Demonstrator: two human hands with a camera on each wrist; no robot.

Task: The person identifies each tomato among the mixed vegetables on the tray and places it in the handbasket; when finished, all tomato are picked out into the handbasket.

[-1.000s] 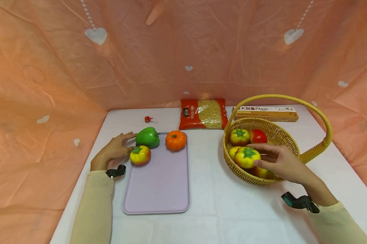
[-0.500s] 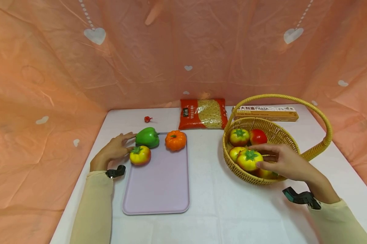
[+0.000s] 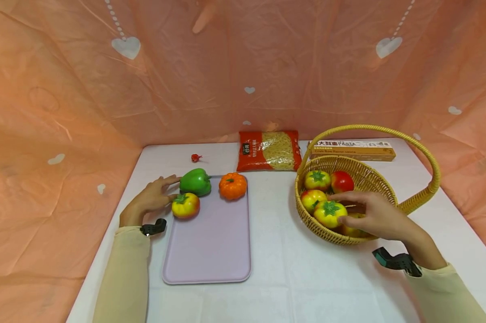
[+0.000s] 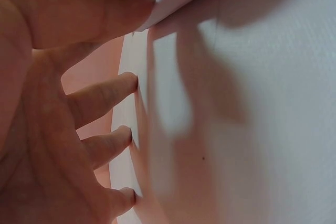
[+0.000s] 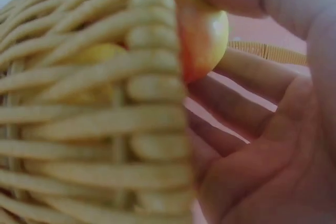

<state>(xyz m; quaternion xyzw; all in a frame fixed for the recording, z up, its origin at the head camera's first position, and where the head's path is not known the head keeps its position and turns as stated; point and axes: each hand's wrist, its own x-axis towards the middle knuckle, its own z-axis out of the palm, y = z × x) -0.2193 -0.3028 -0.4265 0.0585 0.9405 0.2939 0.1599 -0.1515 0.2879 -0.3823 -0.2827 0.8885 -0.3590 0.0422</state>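
Note:
In the head view my right hand [image 3: 374, 215] is over the wicker basket [image 3: 388, 186], thumb and fingers around a yellow-red tomato [image 3: 330, 214] with a green leafy top. Other yellow-red tomatoes and a red tomato [image 3: 342, 181] lie beside it in the basket. The right wrist view has my thumb against the tomato [image 5: 205, 40] at the woven rim. My left hand [image 3: 151, 197] rests at the left edge of the lilac tray [image 3: 208, 251], fingers extended, beside a green bell pepper [image 3: 195, 182] and another yellow-red tomato [image 3: 186, 205]. It holds nothing.
A small orange pumpkin [image 3: 233, 186] sits at the tray's far right corner. Behind are a red bag of pasta [image 3: 269, 151], a pasta box [image 3: 352, 151] and a small red object [image 3: 196, 158]. The basket's tall handle [image 3: 422, 148] arches on the right.
The tomato at my right hand has shifted slightly right and down in the basket. The tomato behind it has turned, showing more red. My left hand stays in place.

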